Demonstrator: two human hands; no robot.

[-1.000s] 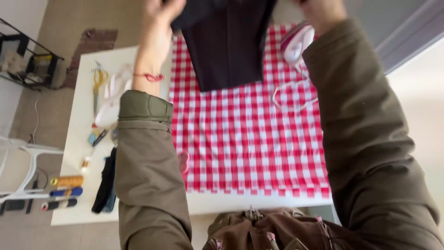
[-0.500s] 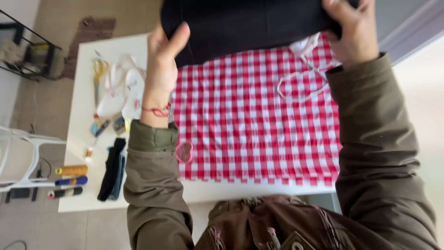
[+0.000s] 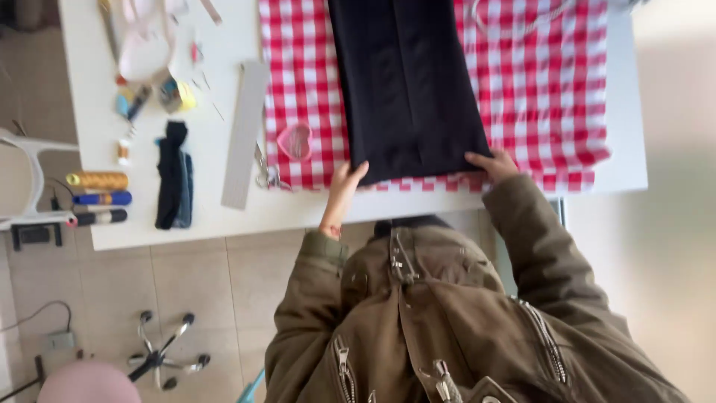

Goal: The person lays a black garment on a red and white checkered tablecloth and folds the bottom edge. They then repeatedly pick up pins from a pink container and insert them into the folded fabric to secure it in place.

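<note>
Head view: a black garment point(image 3: 406, 86) lies flat along the red-checked cloth point(image 3: 537, 82) on the white table point(image 3: 186, 216). The left hand point(image 3: 344, 186) pinches the garment's near left corner; the right hand point(image 3: 492, 164) rests fingers-down on the right corner. A pink heart-shaped cutter point(image 3: 295, 142) sits just left. Judgement: keep both corners level and taut to avoid wrinkles.

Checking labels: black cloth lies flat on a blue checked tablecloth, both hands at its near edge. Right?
Not quite: the head view shows the tablecloth is red and white checked, not blue. The black cloth does lie flat, left hand and right hand at its near edge.
</note>
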